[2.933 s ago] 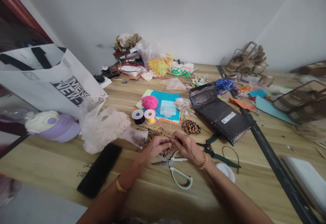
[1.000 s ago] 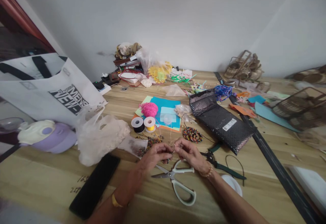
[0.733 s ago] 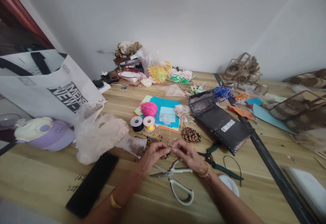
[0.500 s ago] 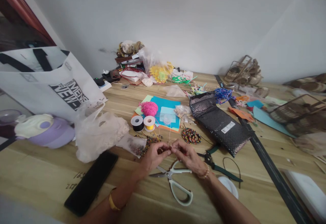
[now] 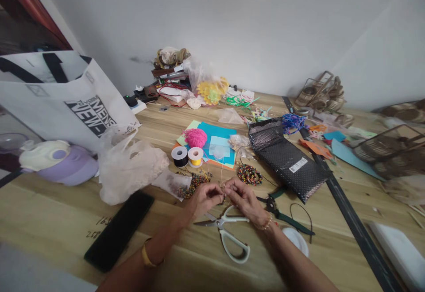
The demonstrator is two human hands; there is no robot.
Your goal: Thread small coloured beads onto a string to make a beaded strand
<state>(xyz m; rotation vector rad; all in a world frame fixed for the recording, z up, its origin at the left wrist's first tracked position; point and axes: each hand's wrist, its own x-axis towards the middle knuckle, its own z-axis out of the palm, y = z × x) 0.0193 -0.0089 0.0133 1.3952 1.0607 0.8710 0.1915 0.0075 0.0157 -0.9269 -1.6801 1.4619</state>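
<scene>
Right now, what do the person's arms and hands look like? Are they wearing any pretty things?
Both grips, left and right, are bare hands without gloves. No sleeves show on the forearms. The left arm wears a smooth gold-coloured band; the right arm wears a thin bracelet that looks beaded.

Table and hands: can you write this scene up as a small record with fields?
Right hand: pinching a pale string
Left hand: beside the string, grip unclear
Scissors: open, lying on the table
Thread spools: one black, one yellow, side by side
Yarn: pink ball on coloured paper
Beads: multicoloured coil beyond the right hand
</scene>
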